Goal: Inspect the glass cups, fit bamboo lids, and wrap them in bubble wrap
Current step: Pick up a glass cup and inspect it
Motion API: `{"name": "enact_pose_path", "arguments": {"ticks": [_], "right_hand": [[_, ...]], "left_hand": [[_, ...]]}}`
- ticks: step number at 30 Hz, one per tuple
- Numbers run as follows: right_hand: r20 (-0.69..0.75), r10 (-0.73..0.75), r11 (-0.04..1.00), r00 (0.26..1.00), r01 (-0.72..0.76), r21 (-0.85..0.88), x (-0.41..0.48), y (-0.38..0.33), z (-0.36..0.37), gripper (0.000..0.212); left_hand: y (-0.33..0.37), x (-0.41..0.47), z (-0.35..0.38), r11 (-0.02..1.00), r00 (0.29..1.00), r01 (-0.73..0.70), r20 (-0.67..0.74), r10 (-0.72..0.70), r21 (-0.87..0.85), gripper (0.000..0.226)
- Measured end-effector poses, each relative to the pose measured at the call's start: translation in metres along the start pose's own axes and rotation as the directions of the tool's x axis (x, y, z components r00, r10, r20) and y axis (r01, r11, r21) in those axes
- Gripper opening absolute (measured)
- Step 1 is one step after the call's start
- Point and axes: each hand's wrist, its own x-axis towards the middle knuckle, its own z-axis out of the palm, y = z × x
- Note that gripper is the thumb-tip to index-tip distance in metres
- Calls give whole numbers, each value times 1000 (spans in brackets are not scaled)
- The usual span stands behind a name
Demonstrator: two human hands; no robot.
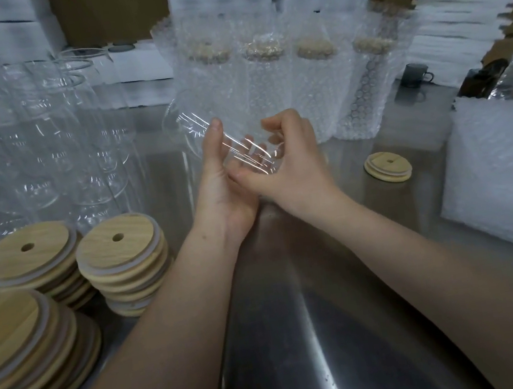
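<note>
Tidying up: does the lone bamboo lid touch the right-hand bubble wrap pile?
Apart. Head view: bare table between the lone bamboo lid and the bubble wrap pile.

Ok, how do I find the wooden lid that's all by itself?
Start at the shiny metal table. On its right side, in front of the bubble-wrapped cups, lies one bamboo lid. It lies alone, while the other lids sit in stacks on the left.

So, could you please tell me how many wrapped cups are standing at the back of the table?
4 wrapped cups, side by side: leftmost, second, third, rightmost. More may be hidden behind them.
</note>
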Motion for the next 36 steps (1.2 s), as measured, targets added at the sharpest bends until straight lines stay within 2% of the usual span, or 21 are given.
{"name": "enact_pose_path", "arguments": {"ticks": [2,4,9,11,14,16,17,18,20,22,24,26,28,32,34,36], "right_hand": [[-27,-92,992,995,89,-90,-3,1,0,69],[-40,-176,968,983,166,-188,-5,-1,1,67],[-81,-374,859,924,312,-406,-5,0,2,55],[-108,-446,810,889,349,-471,-3,3,2,52],[-117,-484,790,867,375,-485,1,7,1,47],[-97,-444,826,891,365,-430,4,10,-2,48],[-70,-418,848,906,361,-389,5,12,-5,52],[-33,-395,871,918,363,-330,6,14,-8,54],[8,-331,934,944,329,-138,7,16,-14,50],[4,-195,978,981,194,76,7,15,-18,43],[43,-53,975,998,43,218,8,14,-19,44],[140,42,961,989,-78,265,11,16,-20,50],[200,55,964,978,-104,244,13,18,-17,53],[91,51,960,995,-74,271,12,14,-11,49],[72,114,933,991,-131,335,14,12,-11,35],[141,207,857,968,-249,451,17,8,-13,31]], "left_hand": [[1,-1,4,1000,997,17,-71,-18,-16,50],[2,-3,8,999,990,44,-130,-45,-13,60],[1,-6,13,997,996,74,-50,-73,22,63],[0,-8,14,992,997,74,-16,-73,99,64],[-4,-5,12,987,1000,13,-22,-10,163,47],[-5,-6,13,987,997,-32,-61,42,158,44],[-6,-7,12,987,996,-39,-73,51,156,53],[-5,-7,12,988,994,-43,-94,58,150,62],[-4,-6,10,983,988,-57,-134,81,173,63],[-4,-3,7,978,982,-71,-157,103,195,57],[-5,-1,5,976,980,-81,-160,115,202,59],[-8,2,4,962,982,-102,-130,139,255,63],[-13,2,5,928,983,-131,-73,166,349,63],[-19,1,12,847,963,-190,-73,259,496,61],[-19,0,14,807,949,-219,-72,306,549,62],[-17,-1,14,790,938,-248,-66,341,561,59]]}}
